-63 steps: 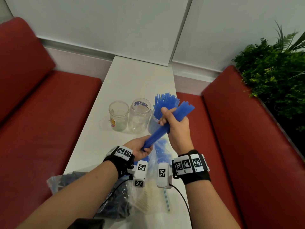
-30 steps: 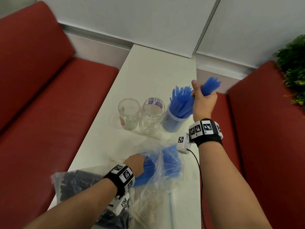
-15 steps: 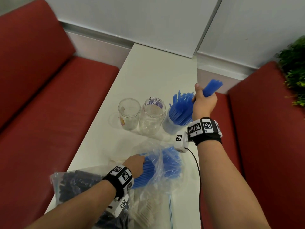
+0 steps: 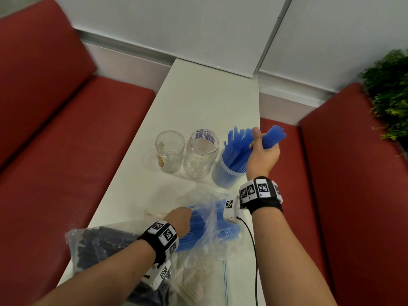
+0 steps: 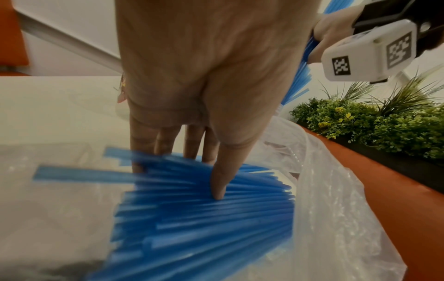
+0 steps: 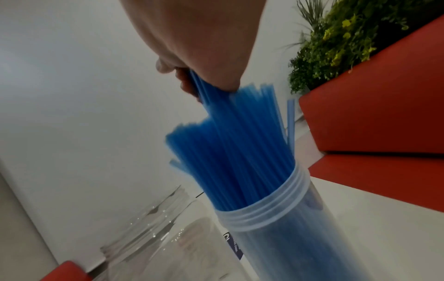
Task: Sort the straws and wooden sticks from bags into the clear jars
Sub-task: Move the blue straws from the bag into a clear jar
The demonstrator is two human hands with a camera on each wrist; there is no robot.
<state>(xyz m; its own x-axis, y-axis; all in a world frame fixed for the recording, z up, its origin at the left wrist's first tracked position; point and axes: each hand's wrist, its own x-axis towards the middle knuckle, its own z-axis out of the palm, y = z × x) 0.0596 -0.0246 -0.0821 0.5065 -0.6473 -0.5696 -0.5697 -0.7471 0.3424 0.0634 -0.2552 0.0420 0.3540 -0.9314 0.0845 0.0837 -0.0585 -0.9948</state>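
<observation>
Head view, blue straws (image 4: pixel 235 151) in right jar (image 4: pixel 225 173), two jars (image 4: pixel 184 151) empty

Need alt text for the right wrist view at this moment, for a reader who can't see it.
The right hand grips a bundle of blue straws whose lower ends stand in a clear plastic jar on the white table. An empty glass jar stands beside it; a red bench seat and green plants lie behind.
</observation>
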